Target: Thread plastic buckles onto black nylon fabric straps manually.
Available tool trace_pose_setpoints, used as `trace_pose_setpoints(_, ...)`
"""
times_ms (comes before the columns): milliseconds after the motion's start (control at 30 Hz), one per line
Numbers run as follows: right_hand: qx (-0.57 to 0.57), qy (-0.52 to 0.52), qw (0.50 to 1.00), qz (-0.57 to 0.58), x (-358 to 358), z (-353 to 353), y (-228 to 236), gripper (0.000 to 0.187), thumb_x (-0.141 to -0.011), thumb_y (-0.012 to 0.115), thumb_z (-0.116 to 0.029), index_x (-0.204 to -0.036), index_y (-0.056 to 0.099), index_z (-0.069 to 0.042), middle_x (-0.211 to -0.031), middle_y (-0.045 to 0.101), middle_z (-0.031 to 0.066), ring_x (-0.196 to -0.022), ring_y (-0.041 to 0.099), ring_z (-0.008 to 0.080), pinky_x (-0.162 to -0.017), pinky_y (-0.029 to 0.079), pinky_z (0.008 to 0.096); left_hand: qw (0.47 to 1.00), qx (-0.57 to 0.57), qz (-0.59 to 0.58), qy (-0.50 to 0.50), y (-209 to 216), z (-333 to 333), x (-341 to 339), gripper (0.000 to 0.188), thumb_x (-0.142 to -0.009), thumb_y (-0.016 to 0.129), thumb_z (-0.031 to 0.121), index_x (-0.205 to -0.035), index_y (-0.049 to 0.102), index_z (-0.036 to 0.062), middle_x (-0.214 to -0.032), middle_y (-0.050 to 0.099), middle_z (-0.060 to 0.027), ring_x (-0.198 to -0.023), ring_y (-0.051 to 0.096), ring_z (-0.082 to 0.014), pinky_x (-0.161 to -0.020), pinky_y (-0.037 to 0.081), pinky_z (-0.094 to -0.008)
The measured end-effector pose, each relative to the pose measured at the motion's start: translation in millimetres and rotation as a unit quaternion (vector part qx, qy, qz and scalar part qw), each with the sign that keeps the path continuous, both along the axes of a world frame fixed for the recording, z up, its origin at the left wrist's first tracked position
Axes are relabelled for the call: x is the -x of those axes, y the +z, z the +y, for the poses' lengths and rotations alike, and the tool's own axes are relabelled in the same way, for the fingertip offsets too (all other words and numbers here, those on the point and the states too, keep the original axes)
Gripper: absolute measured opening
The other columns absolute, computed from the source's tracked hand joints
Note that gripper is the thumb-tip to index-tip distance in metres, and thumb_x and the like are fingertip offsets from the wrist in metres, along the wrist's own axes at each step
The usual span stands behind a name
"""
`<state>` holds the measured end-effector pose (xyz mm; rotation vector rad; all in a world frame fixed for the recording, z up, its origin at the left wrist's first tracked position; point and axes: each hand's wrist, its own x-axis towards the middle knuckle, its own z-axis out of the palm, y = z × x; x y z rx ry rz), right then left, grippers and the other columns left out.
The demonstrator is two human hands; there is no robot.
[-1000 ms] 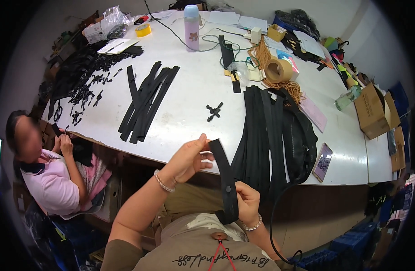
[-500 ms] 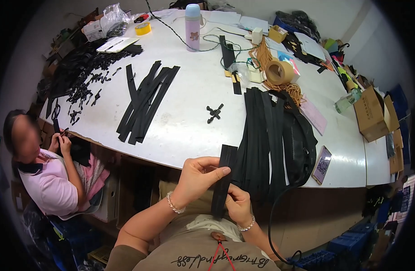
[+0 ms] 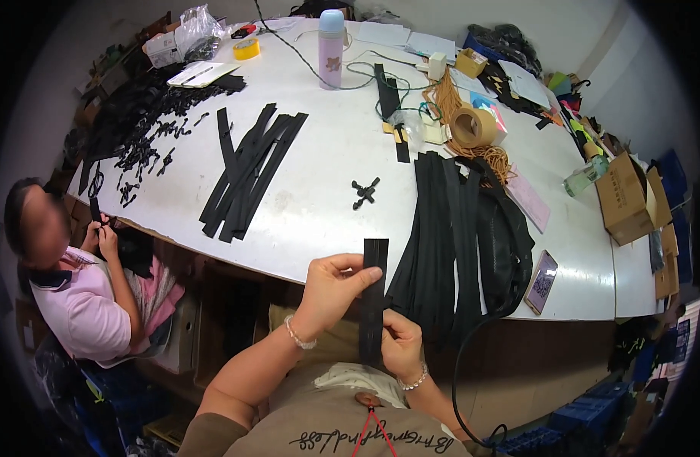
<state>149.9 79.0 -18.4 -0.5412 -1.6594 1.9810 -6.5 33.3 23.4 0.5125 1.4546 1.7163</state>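
Observation:
A black zipper strip (image 3: 374,255) with a line down its middle stands nearly upright in front of me, just off the table's near edge. My left hand (image 3: 331,293) pinches it near the upper end, thumb across its face. Lower down, my right hand (image 3: 402,346) is closed on the strip's right edge; some of those fingers are hidden. Beside my right hand, a thick bundle of long black zipper strips (image 3: 434,236) hangs over the edge. A few small black zipper pulls (image 3: 364,194) lie on the table beyond the strip.
Crossed black strips (image 3: 247,179) and scattered black pulls (image 3: 140,148) lie to the left. A black bag (image 3: 506,236), a phone (image 3: 543,282), a tape roll (image 3: 473,126) and a carton (image 3: 628,202) are rightward. A bottle (image 3: 330,57) stands far back. A co-worker (image 3: 91,305) sits at left, handling a black strip.
The zipper strip has turned from leaning right to nearly upright, its top shifting slightly left. Both hands keep hold of it.

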Motion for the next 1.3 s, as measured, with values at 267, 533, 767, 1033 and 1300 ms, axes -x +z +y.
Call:
trace_pose_setpoints(267, -0.011, -0.009, 0.999, 0.030, 7.3, 4.1, 3.6, 0.013, -0.086, 0.048, 0.008, -0.091, 0.060, 0.004, -0.080, 0.058, 0.0014, -0.070, 0.053, 0.0051, -0.061, 0.043, 0.0177, 0.995, -0.051, -0.068, 0.058, -11.9, 17.7, 11.2, 0.011, -0.079, 0.066, 0.003, -0.087, 0.064, -0.0045, -0.073, 0.064, -0.0055, -0.061, 0.058, -0.0081, -0.056, 0.051, -0.0210)
trace_pose_setpoints(533, 0.041, -0.046, 0.998, -0.004, 15.3, -1.0, 4.3, 0.009, -0.088, 0.051, 0.003, -0.088, 0.059, 0.005, -0.077, 0.058, 0.0000, -0.067, 0.052, 0.0040, -0.059, 0.043, 0.0176, 0.966, -0.080, -0.217, 0.115, -27.3, 17.3, 8.1, 0.017, -0.090, 0.056, 0.018, -0.096, 0.061, 0.0024, -0.077, 0.059, 0.0007, -0.063, 0.054, -0.0058, -0.053, 0.043, -0.0183)
trace_pose_setpoints(767, 0.021, -0.019, 0.997, -0.069, 21.0, -3.2, -1.4, 0.025, -0.081, 0.061, 0.001, -0.106, 0.058, 0.004, -0.089, 0.060, 0.0049, -0.056, 0.051, 0.0025, -0.048, 0.041, 0.0173, 0.999, 0.032, 0.033, 0.018, -28.5, -39.1, -5.3, 0.017, -0.089, 0.057, 0.014, -0.087, 0.062, -0.0021, -0.075, 0.062, -0.0009, -0.067, 0.055, -0.0058, -0.059, 0.045, -0.0189)
trace_pose_setpoints(1033, -0.055, -0.033, 0.996, -0.069, -2.8, 3.4, -4.2, 0.023, -0.081, 0.060, 0.002, -0.105, 0.060, 0.000, -0.103, 0.057, 0.0069, -0.060, 0.049, 0.0024, -0.053, 0.041, 0.0160, 0.915, -0.012, 0.293, 0.277, 111.0, -34.6, 112.1, 0.020, -0.091, 0.053, 0.019, -0.093, 0.058, -0.0010, -0.068, 0.057, -0.0058, -0.048, 0.052, -0.0068, -0.040, 0.043, -0.0178)
trace_pose_setpoints(1300, -0.124, -0.050, 0.989, -0.065, -9.5, 13.3, 20.7, 0.020, -0.080, 0.060, 0.002, -0.099, 0.062, -0.001, -0.101, 0.059, 0.0078, -0.064, 0.052, 0.0057, -0.055, 0.042, 0.0187, 0.751, 0.208, 0.579, 0.240, -38.5, 3.0, 264.6, 0.046, -0.083, 0.062, 0.027, -0.119, 0.053, -0.0016, -0.109, 0.056, -0.0216, -0.101, 0.054, -0.0322, -0.092, 0.040, -0.0405)
